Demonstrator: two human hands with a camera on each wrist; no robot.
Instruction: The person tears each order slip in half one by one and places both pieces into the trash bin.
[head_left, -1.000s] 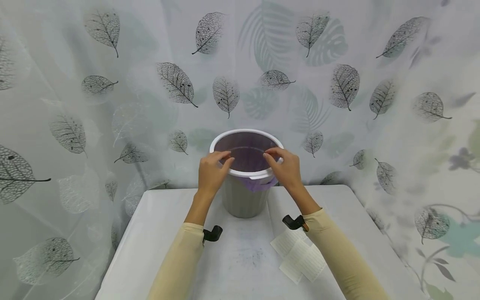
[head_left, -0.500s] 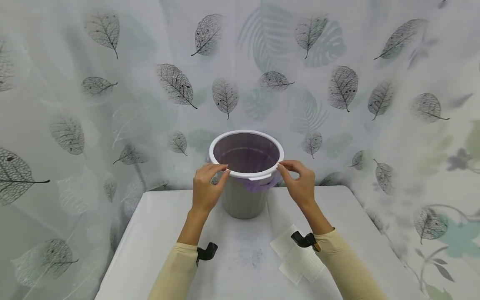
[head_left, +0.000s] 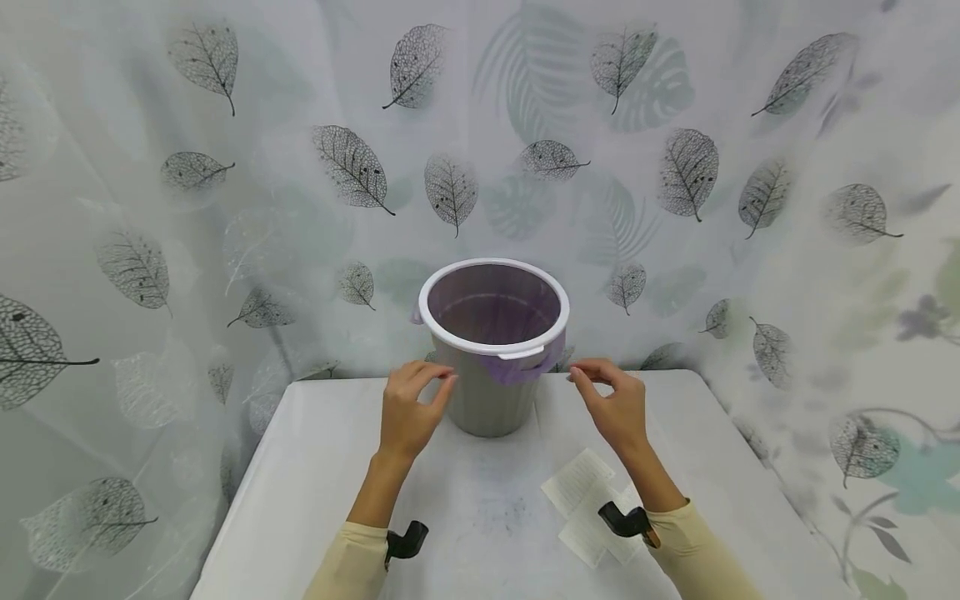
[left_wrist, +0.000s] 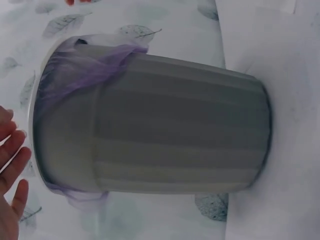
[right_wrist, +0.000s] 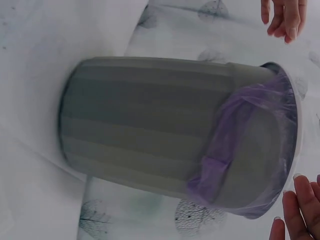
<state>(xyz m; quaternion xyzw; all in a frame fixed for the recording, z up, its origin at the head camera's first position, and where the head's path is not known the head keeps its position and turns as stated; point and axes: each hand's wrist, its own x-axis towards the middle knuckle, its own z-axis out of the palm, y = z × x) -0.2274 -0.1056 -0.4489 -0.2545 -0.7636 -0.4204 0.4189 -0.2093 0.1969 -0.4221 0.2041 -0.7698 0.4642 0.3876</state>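
A grey ribbed trash can (head_left: pixel 491 400) stands upright at the back of the table, with a white ring (head_left: pixel 498 350) around its mouth. A thin purple trash bag (head_left: pixel 517 368) lines it, and its edge hangs loosely outside below the ring, also showing as purple film (right_wrist: pixel 225 150) in the right wrist view. My left hand (head_left: pixel 411 412) is in front of the can on its left, fingers loosely bent and holding nothing. To the right of the can, my right hand (head_left: pixel 618 408) hovers, also relaxed and bare. Both hands are apart from the ring.
Several sheets of paper with printed lines (head_left: pixel 581 492) lie overlapping at the right of the white table (head_left: pixel 330 467), partly below the right wrist's black camera (head_left: pixel 624 521). A leaf-patterned curtain (head_left: pixel 487 108) rises directly behind the can.
Both hands have come off the white ring, moving down, outward and back toward me. The trash can and ring stay in place; the papers have not moved.
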